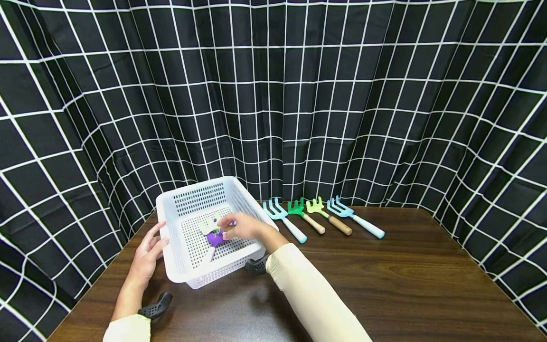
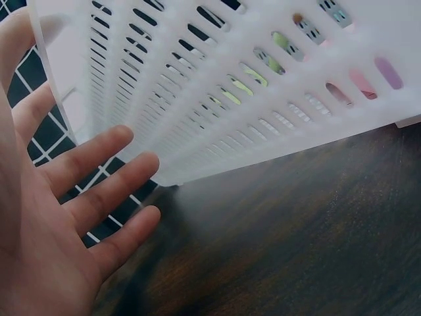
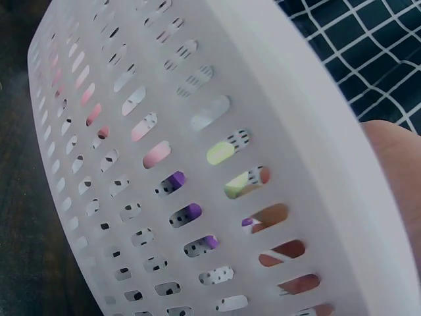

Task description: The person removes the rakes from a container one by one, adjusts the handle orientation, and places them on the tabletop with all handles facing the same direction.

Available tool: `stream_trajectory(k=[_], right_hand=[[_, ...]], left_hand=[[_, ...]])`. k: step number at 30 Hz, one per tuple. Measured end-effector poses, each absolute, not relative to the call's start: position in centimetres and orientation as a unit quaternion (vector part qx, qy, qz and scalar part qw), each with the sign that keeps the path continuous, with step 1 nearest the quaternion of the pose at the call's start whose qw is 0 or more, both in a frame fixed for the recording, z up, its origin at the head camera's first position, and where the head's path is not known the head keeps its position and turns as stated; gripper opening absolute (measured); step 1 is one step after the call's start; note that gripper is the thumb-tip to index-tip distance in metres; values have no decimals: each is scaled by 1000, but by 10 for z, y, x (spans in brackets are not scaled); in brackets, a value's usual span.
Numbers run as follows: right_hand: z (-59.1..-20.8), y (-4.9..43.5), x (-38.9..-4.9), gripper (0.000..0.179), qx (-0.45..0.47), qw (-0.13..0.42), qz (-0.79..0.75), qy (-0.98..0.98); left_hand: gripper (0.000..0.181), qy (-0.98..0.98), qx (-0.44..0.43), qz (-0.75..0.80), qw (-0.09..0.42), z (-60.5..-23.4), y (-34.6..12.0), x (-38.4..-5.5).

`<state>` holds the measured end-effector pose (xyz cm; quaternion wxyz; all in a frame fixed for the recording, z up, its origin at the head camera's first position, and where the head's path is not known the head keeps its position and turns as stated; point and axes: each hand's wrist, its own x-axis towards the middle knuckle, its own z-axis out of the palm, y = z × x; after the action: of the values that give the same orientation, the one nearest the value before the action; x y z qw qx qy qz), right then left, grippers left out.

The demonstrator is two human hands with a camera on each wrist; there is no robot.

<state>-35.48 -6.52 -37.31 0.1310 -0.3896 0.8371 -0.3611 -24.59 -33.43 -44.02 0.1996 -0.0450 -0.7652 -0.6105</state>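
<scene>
A white perforated plastic basket (image 1: 175,256) stands on the table, turned at an angle. My left hand (image 1: 148,249) holds its left rim. In the left wrist view the left fingers (image 2: 108,191) are spread below the rim, near the slotted wall. My right hand (image 1: 241,226) reaches over the right side into the basket, thumb and fingers apart around a gap. Close to that thumb lies a small purple-headed hand tool (image 1: 215,238) with a pink handle. A pale green piece (image 1: 209,226) lies beside it, partly covered by my fingers. In the right wrist view the wall hides most of my right hand.
Right of the basket lie a blue hand fork (image 1: 284,219), a green fork with a wooden handle (image 1: 305,214), a lime fork with a brown handle (image 1: 329,216) and another blue fork (image 1: 354,216). A black gridded curtain (image 1: 325,104) surrounds the brown wooden table (image 1: 406,280).
</scene>
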Motion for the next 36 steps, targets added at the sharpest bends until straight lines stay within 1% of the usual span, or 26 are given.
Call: stream_trajectory(k=[3,11,15,20,24,28,36], right_hand=[[-372,-65,-356,37,-373,109,-386,837],[-371,-65,-358,24,-323,24,-426,845],[-369,-64,-357,17,-301,-8,-432,850],[-369,-64,-356,14,-274,-18,-430,860],[-370,-63,-356,18,-244,-26,-434,867],[-370,-63,-356,22,-222,-47,-439,870],[-371,-61,-356,10,-215,-68,-458,860]], left_hand=[[50,-767,-46,-609,199,-440,-335,-246],[50,-762,-47,-615,198,-439,-335,-246],[50,-761,-46,-616,200,-440,-335,-247],[50,-764,-41,-613,199,-440,-335,-247],[50,-764,-40,-612,197,-440,-334,-246],[50,-760,-46,-616,201,-439,-333,-247],[48,-754,-54,-622,206,-440,-332,-246]])
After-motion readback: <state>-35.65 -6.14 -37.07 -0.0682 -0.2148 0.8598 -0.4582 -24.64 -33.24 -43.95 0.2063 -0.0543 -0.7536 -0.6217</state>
